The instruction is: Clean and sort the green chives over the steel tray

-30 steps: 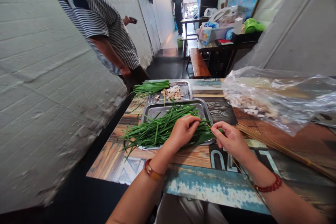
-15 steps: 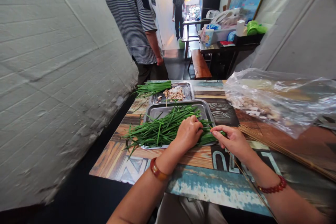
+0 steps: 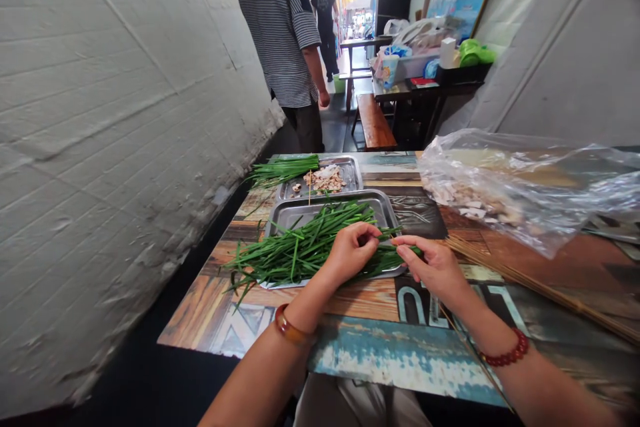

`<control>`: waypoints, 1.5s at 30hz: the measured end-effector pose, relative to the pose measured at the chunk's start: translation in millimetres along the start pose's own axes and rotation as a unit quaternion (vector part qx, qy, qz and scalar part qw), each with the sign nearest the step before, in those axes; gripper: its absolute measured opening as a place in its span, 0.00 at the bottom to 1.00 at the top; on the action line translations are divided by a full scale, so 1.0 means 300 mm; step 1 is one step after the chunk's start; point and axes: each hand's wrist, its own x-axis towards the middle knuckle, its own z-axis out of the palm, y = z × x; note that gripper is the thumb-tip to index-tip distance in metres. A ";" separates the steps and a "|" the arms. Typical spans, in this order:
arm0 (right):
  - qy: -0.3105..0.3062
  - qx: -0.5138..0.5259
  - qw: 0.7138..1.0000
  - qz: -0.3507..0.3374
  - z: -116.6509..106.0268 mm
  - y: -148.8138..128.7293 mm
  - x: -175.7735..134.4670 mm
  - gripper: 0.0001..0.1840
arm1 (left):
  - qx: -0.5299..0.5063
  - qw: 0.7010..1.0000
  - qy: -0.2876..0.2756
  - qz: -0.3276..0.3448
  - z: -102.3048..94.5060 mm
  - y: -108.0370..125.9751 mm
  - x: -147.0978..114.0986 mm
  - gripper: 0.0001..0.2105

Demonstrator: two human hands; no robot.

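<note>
A heap of long green garlic chives [image 3: 295, 243] lies across the near metal tray [image 3: 387, 203], its leafy ends hanging over the left rim. My left hand [image 3: 353, 247] is closed in a pinch above the heap's right side, with green stalks showing at its fingertips. Close by on the right, my right hand [image 3: 433, 263] pinches a thin bamboo skewer, its tip pointing at my left fingers; most of it is hidden by the hand. Thin sticks [image 3: 475, 353] run below my right wrist towards the table's front edge.
Behind stands a second metal tray [image 3: 356, 177] with chopped pale pieces [image 3: 325, 178] and a chive bundle [image 3: 285, 170]. A clear plastic bag [image 3: 525, 180] and a bundle of bamboo skewers [image 3: 540, 287] lie at right. A person in stripes [image 3: 280, 33] and another person [image 3: 325, 20] stand beyond.
My left hand has lifted slightly and turned, its pinch more visible. The view has shifted a little. The person in stripes appears farther right, and the person beyond looks nearer.
</note>
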 end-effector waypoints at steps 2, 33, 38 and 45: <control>0.001 -0.002 1.000 0.001 0.000 -0.007 0.001 0.20 | -0.012 1.000 -0.005 -0.011 -0.003 0.009 -0.001 0.07; -0.010 -0.019 1.000 -0.019 0.005 0.007 0.001 0.18 | 0.017 0.998 0.009 0.055 0.003 0.000 -0.004 0.07; -0.012 -0.018 1.000 -0.019 0.008 0.001 0.001 0.17 | 0.061 0.994 0.008 0.093 0.005 -0.005 -0.006 0.08; 0.004 0.018 1.000 -0.003 0.016 0.018 0.005 0.20 | 0.060 0.993 -0.010 0.106 0.005 -0.005 -0.006 0.07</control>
